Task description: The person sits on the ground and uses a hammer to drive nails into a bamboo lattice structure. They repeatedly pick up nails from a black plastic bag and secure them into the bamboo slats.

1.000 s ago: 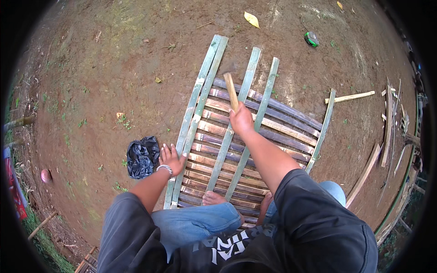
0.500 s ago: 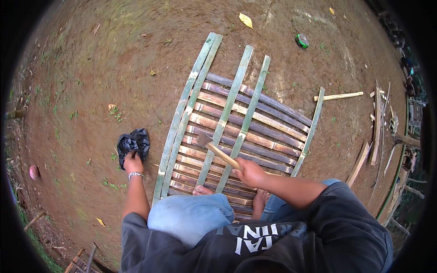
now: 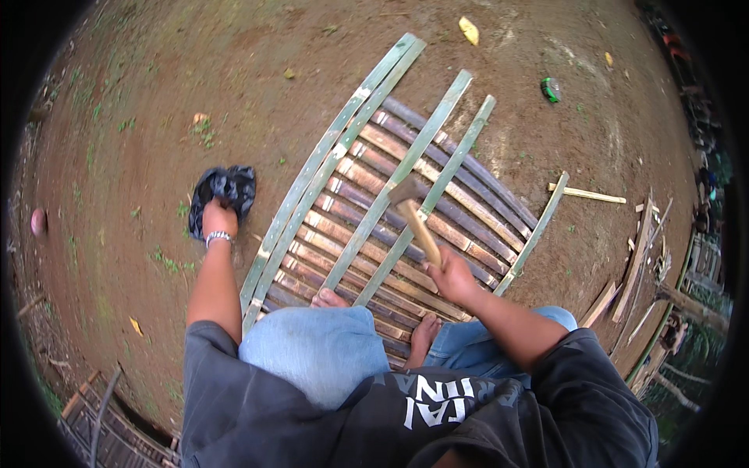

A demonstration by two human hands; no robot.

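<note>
My right hand (image 3: 454, 279) is closed round the wooden handle of a hatchet (image 3: 424, 234). Its dark metal head hangs over the slatted bamboo panel (image 3: 367, 195), between two green bamboo strips (image 3: 402, 179) laid across the slats. Off the panel's left side, my left hand (image 3: 218, 218) is at the crumpled black plastic bag (image 3: 234, 186) on the ground. Its fingers are curled into the bag's folds, with the tips hidden. Both bare feet (image 3: 425, 337) rest on the near part of the panel, under my bent knees.
A green tape measure (image 3: 551, 90) lies on the dirt beyond the panel. Right of the panel are a pale stick (image 3: 597, 195) and several wooden offcuts (image 3: 636, 261). A round pinkish thing (image 3: 39, 221) sits far left. Slatted bamboo work (image 3: 101, 425) shows at lower left.
The whole view has shifted. My right hand has swung the hatchet's head away from me and rightward over the panel. My left hand has pushed further into the bag.
</note>
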